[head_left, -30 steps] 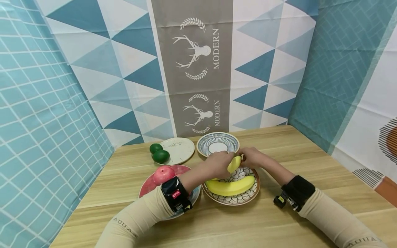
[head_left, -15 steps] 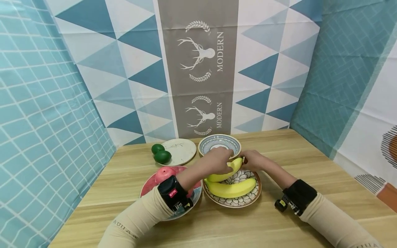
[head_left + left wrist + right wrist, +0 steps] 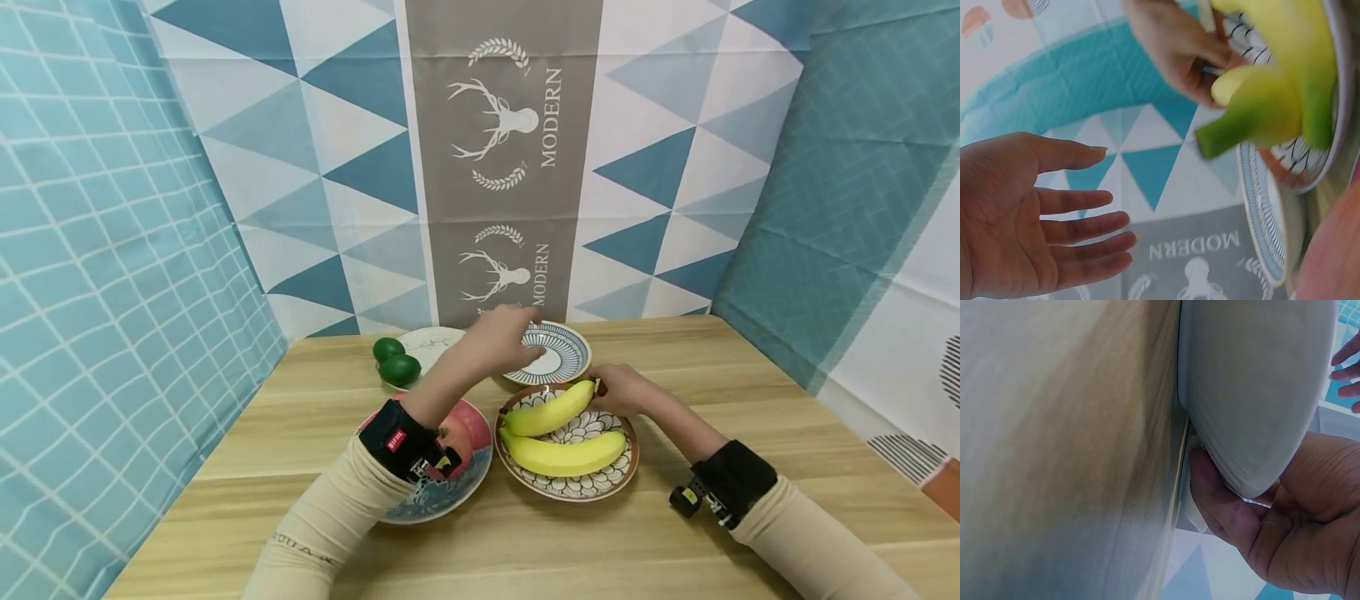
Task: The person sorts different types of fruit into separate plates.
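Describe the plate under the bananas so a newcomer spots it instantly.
On the wooden table, find the pink-and-blue dish. Just right of it, in front of the blue-striped bowl, sits a brown-rimmed plate. Only this one shows dark-outlined white petals and carries two yellow bananas.

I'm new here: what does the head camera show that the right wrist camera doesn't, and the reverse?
Only the head view: two curved yellow bananas, two oval green fruits and the flower-patterned face of the round, brown-rimmed plate.
Only the right wrist view: that plate's smooth, pale underside.
Both: the light wooden tabletop, the right hand and at least part of the left hand.
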The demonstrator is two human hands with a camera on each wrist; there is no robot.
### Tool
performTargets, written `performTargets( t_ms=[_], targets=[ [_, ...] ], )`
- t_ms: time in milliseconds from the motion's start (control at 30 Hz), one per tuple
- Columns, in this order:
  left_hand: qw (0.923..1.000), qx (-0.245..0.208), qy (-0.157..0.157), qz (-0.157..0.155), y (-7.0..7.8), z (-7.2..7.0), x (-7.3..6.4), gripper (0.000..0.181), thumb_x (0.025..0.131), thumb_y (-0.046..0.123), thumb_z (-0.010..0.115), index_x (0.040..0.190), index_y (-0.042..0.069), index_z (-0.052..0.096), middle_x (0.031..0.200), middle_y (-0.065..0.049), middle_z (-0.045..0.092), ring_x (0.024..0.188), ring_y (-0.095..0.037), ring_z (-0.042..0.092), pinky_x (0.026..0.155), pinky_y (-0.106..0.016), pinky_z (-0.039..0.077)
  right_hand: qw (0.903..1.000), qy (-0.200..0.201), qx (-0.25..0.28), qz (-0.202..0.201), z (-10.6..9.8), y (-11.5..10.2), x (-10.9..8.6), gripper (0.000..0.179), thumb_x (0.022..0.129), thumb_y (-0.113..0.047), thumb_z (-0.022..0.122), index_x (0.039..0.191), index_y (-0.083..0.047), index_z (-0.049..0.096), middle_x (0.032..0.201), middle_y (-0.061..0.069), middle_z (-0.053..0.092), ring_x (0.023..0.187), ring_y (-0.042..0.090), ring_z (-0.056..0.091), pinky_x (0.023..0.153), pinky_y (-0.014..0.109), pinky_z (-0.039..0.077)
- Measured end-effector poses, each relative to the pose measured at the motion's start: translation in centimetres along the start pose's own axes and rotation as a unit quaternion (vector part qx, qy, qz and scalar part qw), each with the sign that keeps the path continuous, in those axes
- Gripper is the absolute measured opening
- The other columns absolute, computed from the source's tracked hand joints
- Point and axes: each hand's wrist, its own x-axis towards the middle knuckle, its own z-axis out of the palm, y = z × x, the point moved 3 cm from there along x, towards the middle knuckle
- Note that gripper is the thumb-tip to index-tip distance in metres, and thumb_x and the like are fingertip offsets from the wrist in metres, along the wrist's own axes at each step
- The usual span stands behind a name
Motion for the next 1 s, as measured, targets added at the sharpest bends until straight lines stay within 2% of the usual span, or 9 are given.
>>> performTargets(
  t_ms=[167,333,433,567,733,833,1000],
  targets=[
    [0.999,-0.022,0.029,-0.028,-2.3,-2.0,0.0,0.046,0.1,0.036,0.073,0.134,0.004,0.066,0.13,-0.012,0.071,0.122,-0.033,0.066,0.103,-0.048,0.054,1.0,0.0,0.002,-0.001,-0.1,-0.1,-0.1,0.025,0.091,-0.009,0.082,0.113,-0.004,0.071,0.093,0.007,0.065,0.082,0.022,0.057,0.068,0.034,0.051],
    [0.9946,-0.053,0.063,-0.063,-5.3,-4.0,-0.3,0.049,0.101,0.038,0.071,0.136,0.004,0.066,0.128,-0.017,0.071,0.118,-0.035,0.067,0.099,-0.049,0.055,1.0,-0.003,0.003,0.002,0.0,-0.1,0.0,0.026,0.092,-0.01,0.082,0.114,-0.004,0.071,0.093,0.006,0.064,0.081,0.021,0.057,0.068,0.034,0.051],
    [0.9886,-0.088,0.08,-0.092,-7.5,-5.2,-0.8,0.052,0.101,0.037,0.07,0.14,0.003,0.063,0.13,-0.02,0.069,0.12,-0.035,0.066,0.101,-0.05,0.054,1.0,-0.004,0.003,0.003,0.0,-0.1,0.0,0.026,0.092,-0.011,0.082,0.115,-0.005,0.071,0.093,0.006,0.065,0.082,0.021,0.057,0.069,0.034,0.051],
    [0.9767,-0.128,0.094,-0.144,-10.3,-6.3,-1.8,0.056,0.104,0.038,0.066,0.146,0.003,0.057,0.139,-0.021,0.064,0.126,-0.038,0.062,0.104,-0.053,0.052,1.0,-0.002,0.002,-0.002,-0.2,-0.2,-0.1,0.029,0.091,-0.011,0.083,0.116,-0.003,0.071,0.095,0.007,0.065,0.084,0.022,0.058,0.071,0.035,0.052],
    [0.9627,-0.151,0.113,-0.194,-13.7,-6.0,-3.1,0.054,0.105,0.038,0.063,0.147,0.005,0.055,0.141,-0.022,0.061,0.125,-0.041,0.06,0.098,-0.056,0.053,1.0,-0.002,0.004,-0.001,-0.1,-0.2,-0.1,0.029,0.091,-0.011,0.083,0.116,-0.003,0.071,0.095,0.007,0.065,0.084,0.022,0.058,0.072,0.035,0.051],
    [0.9594,-0.155,0.112,-0.207,-15.7,-5.3,-3.7,0.051,0.106,0.036,0.061,0.144,0.003,0.055,0.14,-0.025,0.061,0.123,-0.043,0.06,0.097,-0.057,0.054,1.0,-0.002,0.004,0.0,0.0,-0.2,0.0,0.029,0.091,-0.011,0.083,0.116,-0.004,0.071,0.095,0.006,0.065,0.084,0.022,0.057,0.072,0.035,0.051],
    [0.9557,-0.155,0.092,-0.233,-19.0,-3.9,-4.7,0.05,0.107,0.036,0.058,0.144,0.001,0.055,0.138,-0.027,0.06,0.122,-0.045,0.06,0.098,-0.058,0.053,1.0,-0.003,0.0,-0.003,-0.1,-0.3,0.0,0.03,0.091,-0.011,0.083,0.117,-0.004,0.071,0.094,0.006,0.065,0.084,0.022,0.057,0.072,0.035,0.051]
  ],
)
